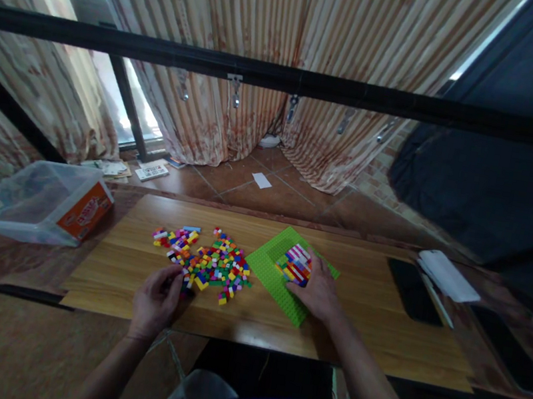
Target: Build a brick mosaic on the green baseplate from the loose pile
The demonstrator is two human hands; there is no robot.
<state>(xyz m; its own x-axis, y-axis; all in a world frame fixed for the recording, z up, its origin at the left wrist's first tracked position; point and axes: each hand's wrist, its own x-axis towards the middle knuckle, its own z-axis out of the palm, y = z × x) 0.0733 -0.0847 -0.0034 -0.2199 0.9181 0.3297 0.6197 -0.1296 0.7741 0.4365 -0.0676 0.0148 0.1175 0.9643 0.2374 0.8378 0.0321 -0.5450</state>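
Note:
My left hand (157, 298) is at the near left edge of a loose pile of small coloured building bricks (220, 263). Its fingers are pinched together, and whatever is between them is too small or hidden to make out. To the right, a green studded baseplate (270, 254) lies turned at an angle on the table. Rows of red, white, yellow, blue and purple bricks form a built block (295, 263) on it. My right hand (317, 290) rests over the block's right side, thumb and fingers apart, covering part of the block and plate.
The bricks lie on a wooden table (125, 258). At left stands a clear plastic box (39, 197) with an orange label. A dark flat device (414, 290) and a white object (449, 276) lie at right. A black bar (266, 71) crosses beyond the table, before striped curtains.

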